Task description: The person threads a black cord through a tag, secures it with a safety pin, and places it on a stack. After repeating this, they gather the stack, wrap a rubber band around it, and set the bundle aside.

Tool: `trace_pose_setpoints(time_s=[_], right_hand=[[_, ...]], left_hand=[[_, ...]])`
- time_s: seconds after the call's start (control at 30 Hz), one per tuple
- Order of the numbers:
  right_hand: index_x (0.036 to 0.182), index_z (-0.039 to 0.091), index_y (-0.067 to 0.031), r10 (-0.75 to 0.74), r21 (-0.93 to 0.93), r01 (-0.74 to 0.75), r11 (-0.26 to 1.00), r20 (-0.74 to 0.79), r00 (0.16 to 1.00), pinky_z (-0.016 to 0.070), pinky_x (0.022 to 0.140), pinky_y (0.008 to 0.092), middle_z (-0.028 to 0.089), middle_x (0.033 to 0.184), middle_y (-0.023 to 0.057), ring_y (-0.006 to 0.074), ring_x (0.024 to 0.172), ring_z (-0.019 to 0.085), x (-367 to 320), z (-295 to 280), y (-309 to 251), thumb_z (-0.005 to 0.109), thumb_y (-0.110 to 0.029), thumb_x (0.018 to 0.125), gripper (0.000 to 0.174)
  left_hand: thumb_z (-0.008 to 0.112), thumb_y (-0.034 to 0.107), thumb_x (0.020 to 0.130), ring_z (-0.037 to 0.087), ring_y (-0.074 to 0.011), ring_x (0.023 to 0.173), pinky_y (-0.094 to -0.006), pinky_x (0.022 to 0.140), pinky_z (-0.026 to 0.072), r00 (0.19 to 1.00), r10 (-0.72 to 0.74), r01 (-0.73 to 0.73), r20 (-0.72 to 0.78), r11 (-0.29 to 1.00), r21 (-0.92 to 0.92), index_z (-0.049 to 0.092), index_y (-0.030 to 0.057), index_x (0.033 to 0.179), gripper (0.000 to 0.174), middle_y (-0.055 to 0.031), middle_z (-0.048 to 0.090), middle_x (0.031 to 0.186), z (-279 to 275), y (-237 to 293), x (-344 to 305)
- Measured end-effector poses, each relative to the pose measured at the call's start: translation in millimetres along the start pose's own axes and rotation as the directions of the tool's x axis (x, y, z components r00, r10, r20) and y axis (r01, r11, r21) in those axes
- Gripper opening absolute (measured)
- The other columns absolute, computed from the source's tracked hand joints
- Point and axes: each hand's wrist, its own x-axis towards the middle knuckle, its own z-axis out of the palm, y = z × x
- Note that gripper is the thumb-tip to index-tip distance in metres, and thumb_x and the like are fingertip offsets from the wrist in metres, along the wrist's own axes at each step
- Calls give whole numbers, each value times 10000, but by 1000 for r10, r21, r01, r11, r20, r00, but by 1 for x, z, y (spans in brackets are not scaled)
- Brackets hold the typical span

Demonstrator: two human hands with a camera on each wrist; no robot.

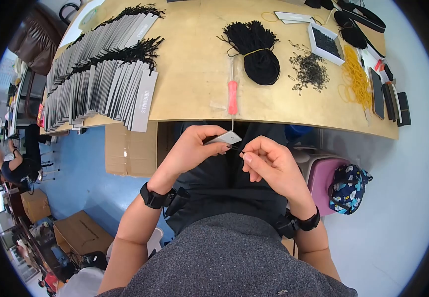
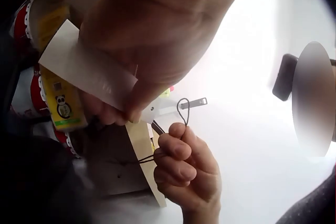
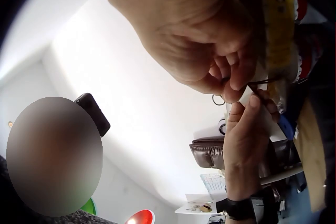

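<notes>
In front of the table edge, the left hand [image 1: 192,151] pinches a pale card tag [image 1: 229,137] between thumb and fingers; in the left wrist view the tag [image 2: 86,69] slants under that hand. Close on its right, the right hand [image 1: 274,166] pinches a thin black cord. A small loop of the cord [image 2: 183,111] stands up from the right fingertips in the left wrist view, and the cord also runs to the tag's end. A hook tool with a red handle [image 1: 232,97] lies on the table, its thin shaft pointing at the tag.
Rows of corded tags [image 1: 100,94] cover the table's left. Behind the hands lie a black cord bundle [image 1: 261,62], safety pins [image 1: 309,71], a white box [image 1: 326,44], yellow bands [image 1: 357,79] and a phone [image 1: 377,94]. A cardboard box [image 1: 130,151] stands below the table's edge.
</notes>
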Motion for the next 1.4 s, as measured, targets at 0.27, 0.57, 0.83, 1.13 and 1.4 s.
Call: trace_pose_setpoints(time_s=[0.27,0.57,0.83,1.13,1.4], right_hand=[[1024,621,17,-35,-68,26,997,-132,991,484,549,221,664,769,48,66,603,602,25,-2,24,610,-136,1007,154],[1117,636,21,172,-71,-164,984,117,978,501,528,229,727,905,97,90,589,626,12,-5,20,623,-163,999,220],[1221,632,-1,-221,-114,211,971,-82,972,469,640,223,589,1000,52,64,672,557,3,-6,-4,650,-114,987,261],[1012,660,9,-147,-154,154,976,55,988,385,576,226,458,665,-47,55,617,458,18,-3,0,676,-210,989,221],[813,715,1,80,-321,-35,947,128,989,382,530,291,527,637,10,107,558,506,9,-13,1,658,-329,986,377]], left_hand=[[669,42,955,667,-85,892,-244,789,542,997,19,-25,-70,995,-92,694,-12,1163,216,-42,733,985,5,0,4],[687,-27,886,659,-138,859,-267,751,518,941,338,-333,-3,929,162,719,-6,1068,186,-76,699,951,2,-3,-19],[703,-26,815,645,-154,808,-270,722,492,977,210,-208,-27,975,74,717,2,1070,256,-67,659,872,1,18,-39],[658,-18,876,589,-140,809,-268,730,466,983,163,-175,80,968,182,678,-4,1087,212,-66,590,878,-3,31,-42],[621,-10,961,585,-91,937,-235,789,513,989,58,-33,134,982,-185,638,-28,1126,167,-29,559,1090,-8,29,-42]])
